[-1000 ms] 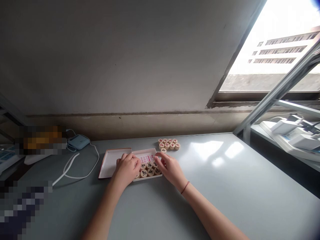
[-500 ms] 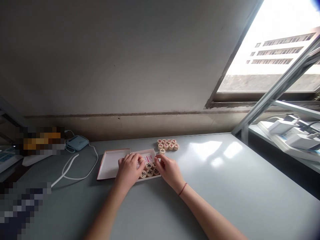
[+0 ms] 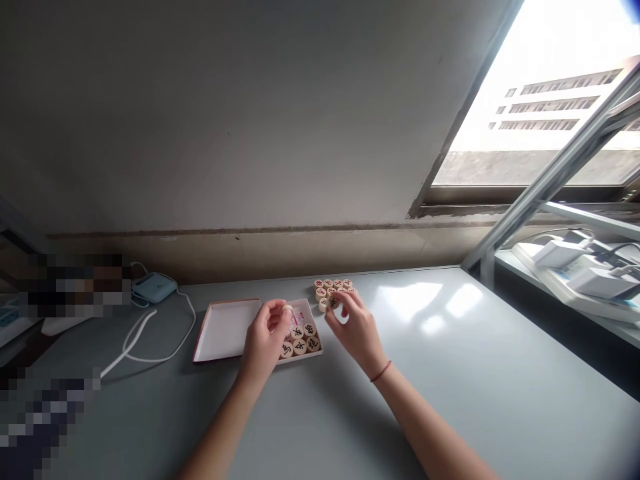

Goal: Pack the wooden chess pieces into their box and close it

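Over the open box (image 3: 303,357), my left hand (image 3: 267,339) is closed, pinching a round wooden Chinese chess piece (image 3: 287,308) between thumb and fingers. Several black-lettered pieces (image 3: 299,347) lie face up in the box. My right hand (image 3: 359,333) is to the right and farther back; its thumb and fingers grip another black-lettered Chinese chess piece (image 3: 333,303). That piece is beside a single black-lettered piece (image 3: 323,305) on the table, in front of two rows of red-lettered pieces (image 3: 329,285), partly hidden by my fingers.
A white-lined box lid (image 3: 226,327) lies left of the box. White cable (image 3: 170,358) loops near a blue device (image 3: 155,288) at the back left. A metal frame post (image 3: 520,193) rises on the right, beside a shelf with white chargers (image 3: 565,253). The wall closes off the back.
My right hand has moved from the box rightward and back, with a chess piece to the row on the table. My left hand has turned, lifting a piece into view above the box.
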Tool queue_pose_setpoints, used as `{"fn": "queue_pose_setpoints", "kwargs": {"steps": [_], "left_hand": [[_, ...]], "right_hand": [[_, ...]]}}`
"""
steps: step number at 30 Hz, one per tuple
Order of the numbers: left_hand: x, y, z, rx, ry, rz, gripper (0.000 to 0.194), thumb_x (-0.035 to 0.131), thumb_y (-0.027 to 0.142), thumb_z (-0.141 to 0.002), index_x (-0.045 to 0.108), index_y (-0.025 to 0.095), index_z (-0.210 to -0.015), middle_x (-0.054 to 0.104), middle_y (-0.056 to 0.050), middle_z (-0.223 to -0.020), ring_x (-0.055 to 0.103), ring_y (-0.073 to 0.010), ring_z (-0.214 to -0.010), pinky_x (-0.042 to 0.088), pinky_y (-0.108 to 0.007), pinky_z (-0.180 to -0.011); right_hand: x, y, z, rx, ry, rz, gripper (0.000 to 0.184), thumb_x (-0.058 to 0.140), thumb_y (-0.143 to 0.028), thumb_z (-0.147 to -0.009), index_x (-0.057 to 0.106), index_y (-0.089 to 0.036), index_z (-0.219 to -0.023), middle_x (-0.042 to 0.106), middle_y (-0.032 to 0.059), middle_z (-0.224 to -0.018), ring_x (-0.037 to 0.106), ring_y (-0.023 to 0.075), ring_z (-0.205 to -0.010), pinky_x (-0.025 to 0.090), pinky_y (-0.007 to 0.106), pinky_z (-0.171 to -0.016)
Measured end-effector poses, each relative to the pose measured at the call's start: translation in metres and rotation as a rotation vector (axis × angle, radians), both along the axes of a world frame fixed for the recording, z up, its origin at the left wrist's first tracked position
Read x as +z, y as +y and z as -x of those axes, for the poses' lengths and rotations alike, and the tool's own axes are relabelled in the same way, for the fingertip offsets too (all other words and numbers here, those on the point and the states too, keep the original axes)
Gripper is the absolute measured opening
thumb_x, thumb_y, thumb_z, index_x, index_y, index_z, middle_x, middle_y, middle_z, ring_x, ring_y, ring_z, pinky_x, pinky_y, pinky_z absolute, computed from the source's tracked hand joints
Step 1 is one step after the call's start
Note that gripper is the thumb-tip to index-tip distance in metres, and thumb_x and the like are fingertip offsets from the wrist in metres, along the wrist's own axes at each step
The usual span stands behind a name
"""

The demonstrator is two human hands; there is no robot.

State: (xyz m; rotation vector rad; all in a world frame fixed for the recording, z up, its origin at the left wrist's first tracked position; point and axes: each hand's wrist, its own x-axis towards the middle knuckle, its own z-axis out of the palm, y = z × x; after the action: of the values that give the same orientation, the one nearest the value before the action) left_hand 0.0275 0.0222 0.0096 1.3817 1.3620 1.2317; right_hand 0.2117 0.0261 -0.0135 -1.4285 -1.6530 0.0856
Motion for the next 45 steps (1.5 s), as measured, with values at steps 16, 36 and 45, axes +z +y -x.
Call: {"fn": "queue_pose_setpoints", "kwargs": {"steps": [16, 36, 45], "left_hand": [[-0.006, -0.007, -0.005, -0.170, 0.447, -0.194, 0.023, 0.060, 0.030, -0.081, 0.064, 0.022, -0.102, 0.069, -0.003, -0.086, 0.065, -0.0173, -0.073, 0.053, -0.029, -0.070], [-0.017, -0.006, -0.003, -0.231, 0.766, -0.471, 0.027, 0.051, 0.022, -0.088, 0.056, 0.023, -0.115, 0.067, -0.003, -0.090, 0.064, -0.0186, -0.083, 0.053, -0.031, -0.074], [-0.021, -0.001, 0.001, -0.192, 0.775, -0.465, 0.024, 0.048, 0.023, -0.089, 0.059, 0.021, -0.110, 0.067, -0.003, -0.087, 0.062, -0.0181, -0.082, 0.050, -0.032, -0.077]], "right_hand": [[0.009, -0.010, 0.010, 0.174, 0.057, 0.306, 0.020, 0.046, -0.037, -0.088, 0.058, -0.021, -0.087, 0.063, 0.0033, -0.087, 0.050, 0.0110, -0.058, 0.041, 0.024, -0.057], [-0.016, 0.012, -0.026, -0.127, -0.144, 0.340, 0.011, 0.047, -0.029, -0.081, 0.056, -0.023, -0.081, 0.068, 0.0017, -0.088, 0.054, 0.0127, -0.056, 0.035, 0.024, -0.053], [-0.021, 0.013, -0.022, -0.116, -0.179, 0.397, 0.017, 0.046, -0.022, -0.081, 0.055, -0.025, -0.095, 0.066, 0.0009, -0.094, 0.057, 0.0131, -0.063, 0.034, 0.022, -0.054]]}}
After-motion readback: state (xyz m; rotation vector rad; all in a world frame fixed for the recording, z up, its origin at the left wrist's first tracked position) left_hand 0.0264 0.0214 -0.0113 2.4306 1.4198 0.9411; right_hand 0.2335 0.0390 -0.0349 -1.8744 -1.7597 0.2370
